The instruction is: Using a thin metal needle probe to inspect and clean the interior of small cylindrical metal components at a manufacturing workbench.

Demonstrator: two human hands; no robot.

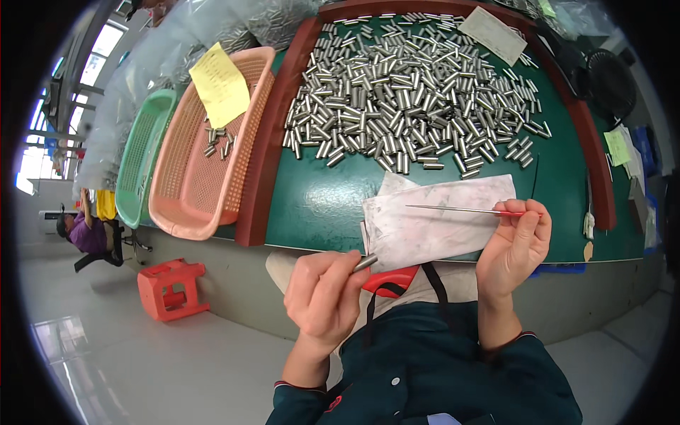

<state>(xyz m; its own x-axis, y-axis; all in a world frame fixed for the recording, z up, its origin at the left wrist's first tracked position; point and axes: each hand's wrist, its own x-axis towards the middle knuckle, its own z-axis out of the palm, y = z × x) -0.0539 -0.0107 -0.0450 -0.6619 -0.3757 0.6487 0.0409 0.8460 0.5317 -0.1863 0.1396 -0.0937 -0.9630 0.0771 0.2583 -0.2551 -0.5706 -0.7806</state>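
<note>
The head-worn left fisheye camera faces downward, near above the left hand [324, 294], right hand [517, 246] and bench [315, 202].

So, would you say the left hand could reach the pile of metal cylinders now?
Probably yes: no barrier rises between the left hand and the pile, though that hand grips one cylinder.

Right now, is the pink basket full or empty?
Nearly empty, from what shows: a few metal pins lie in the pink basket; a yellow note hides part.
</note>
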